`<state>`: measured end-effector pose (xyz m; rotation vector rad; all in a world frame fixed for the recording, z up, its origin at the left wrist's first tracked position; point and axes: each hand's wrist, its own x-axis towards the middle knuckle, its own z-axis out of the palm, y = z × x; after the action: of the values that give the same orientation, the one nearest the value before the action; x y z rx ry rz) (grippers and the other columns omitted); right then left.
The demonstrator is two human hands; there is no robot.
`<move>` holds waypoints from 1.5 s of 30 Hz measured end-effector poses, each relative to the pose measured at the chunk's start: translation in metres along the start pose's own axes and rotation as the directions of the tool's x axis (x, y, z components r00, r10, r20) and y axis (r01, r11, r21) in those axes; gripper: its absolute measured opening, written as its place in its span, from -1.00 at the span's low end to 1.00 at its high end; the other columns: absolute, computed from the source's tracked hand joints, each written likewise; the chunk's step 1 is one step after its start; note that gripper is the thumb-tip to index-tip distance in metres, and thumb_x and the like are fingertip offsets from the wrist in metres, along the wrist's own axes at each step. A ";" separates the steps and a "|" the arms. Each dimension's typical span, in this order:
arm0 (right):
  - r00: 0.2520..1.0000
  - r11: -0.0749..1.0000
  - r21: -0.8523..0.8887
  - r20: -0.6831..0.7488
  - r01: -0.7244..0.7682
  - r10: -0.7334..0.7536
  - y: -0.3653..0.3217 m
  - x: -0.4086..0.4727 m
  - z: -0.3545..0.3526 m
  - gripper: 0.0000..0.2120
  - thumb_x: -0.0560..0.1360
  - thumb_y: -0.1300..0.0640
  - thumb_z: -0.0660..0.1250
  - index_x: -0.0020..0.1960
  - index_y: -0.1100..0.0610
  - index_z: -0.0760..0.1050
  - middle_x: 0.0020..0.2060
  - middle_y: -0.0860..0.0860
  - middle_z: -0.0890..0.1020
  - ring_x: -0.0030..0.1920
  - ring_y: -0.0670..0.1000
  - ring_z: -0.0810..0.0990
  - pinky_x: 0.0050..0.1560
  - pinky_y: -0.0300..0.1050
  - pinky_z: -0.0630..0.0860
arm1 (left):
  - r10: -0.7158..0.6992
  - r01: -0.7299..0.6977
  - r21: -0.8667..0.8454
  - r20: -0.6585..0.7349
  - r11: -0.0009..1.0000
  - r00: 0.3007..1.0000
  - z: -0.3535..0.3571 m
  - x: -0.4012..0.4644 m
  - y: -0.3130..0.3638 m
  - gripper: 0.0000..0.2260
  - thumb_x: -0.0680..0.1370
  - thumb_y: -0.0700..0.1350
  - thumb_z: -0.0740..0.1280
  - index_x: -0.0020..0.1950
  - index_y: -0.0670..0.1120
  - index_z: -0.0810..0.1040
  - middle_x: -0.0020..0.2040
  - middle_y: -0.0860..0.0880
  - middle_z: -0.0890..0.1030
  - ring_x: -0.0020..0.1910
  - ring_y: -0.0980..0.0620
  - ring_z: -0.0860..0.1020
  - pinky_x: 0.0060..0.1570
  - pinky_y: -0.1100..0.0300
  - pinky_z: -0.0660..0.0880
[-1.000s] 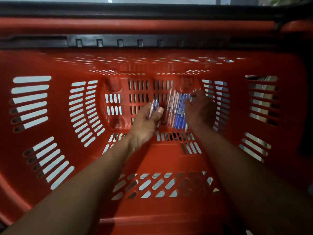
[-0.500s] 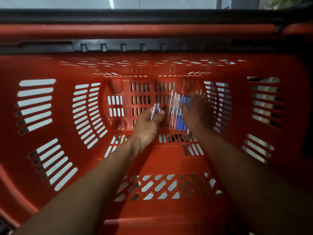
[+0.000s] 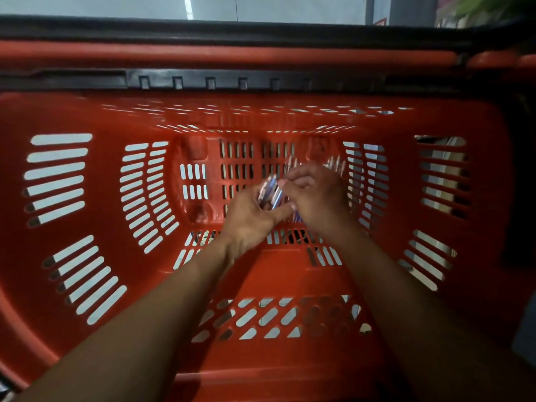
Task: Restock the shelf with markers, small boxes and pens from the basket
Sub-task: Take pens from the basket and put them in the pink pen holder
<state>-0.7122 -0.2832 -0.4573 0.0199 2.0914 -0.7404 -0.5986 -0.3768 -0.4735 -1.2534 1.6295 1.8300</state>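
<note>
Both my hands reach deep into a red slotted basket [image 3: 87,285]. My left hand [image 3: 249,219] curls its fingers and thumb round a few clear pens with blue ink [image 3: 271,192]. My right hand [image 3: 316,198] lies right beside it, pinching more of the pens, whose clear ends [image 3: 333,163] stick out blurred beyond its knuckles. How many pens each hand has is hidden by the fingers and motion blur.
The basket's red walls rise on all sides with white-lit slots. Its black handle bar [image 3: 232,82] and red rim [image 3: 220,55] cross the top of the view. Beyond them lies a pale floor [image 3: 261,7].
My right hand has moved left with its pens and now meets my left hand. The bundle that lay on the basket floor between the hands is gathered up in the fingers.
</note>
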 end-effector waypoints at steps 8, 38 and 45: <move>0.859 0.912 -0.163 -0.429 -0.376 0.278 0.035 0.009 -0.007 -0.79 0.64 0.06 0.27 0.17 0.10 0.61 0.01 0.02 0.68 -0.07 0.01 0.62 -0.16 -0.14 0.46 | -0.034 0.031 0.122 0.023 0.992 0.999 0.000 -0.003 -0.008 -0.53 0.64 0.24 0.30 -0.15 -0.17 0.55 -0.27 -0.18 0.62 -0.30 -0.21 0.57 -0.20 -0.05 0.60; 0.932 0.932 -0.182 -0.247 -0.314 0.266 0.043 -0.005 0.001 -0.79 0.59 0.23 0.28 -0.22 0.08 0.51 -0.38 -0.03 0.51 -0.39 -0.03 0.48 -0.44 -0.23 0.27 | -0.156 0.144 -0.156 -0.069 0.977 0.985 -0.001 0.002 0.003 -0.69 0.70 0.01 0.30 -0.11 -0.19 0.56 -0.31 -0.06 0.61 -0.34 0.06 0.61 -0.23 0.20 0.59; 0.905 0.834 -0.429 -0.385 -0.348 0.180 0.061 0.025 0.019 -0.81 0.59 0.02 0.40 0.02 0.15 0.66 -0.14 0.09 0.70 -0.08 0.12 0.71 -0.25 -0.17 0.40 | -0.149 0.128 -0.188 -0.106 0.974 0.983 0.006 -0.004 0.007 -0.77 0.68 0.03 0.36 0.10 -0.13 0.67 -0.17 0.02 0.75 -0.21 0.11 0.71 -0.21 0.19 0.61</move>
<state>-0.6957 -0.2488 -0.5148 0.1665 2.4781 -0.0138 -0.6043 -0.3723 -0.4665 -1.5409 1.4189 1.8815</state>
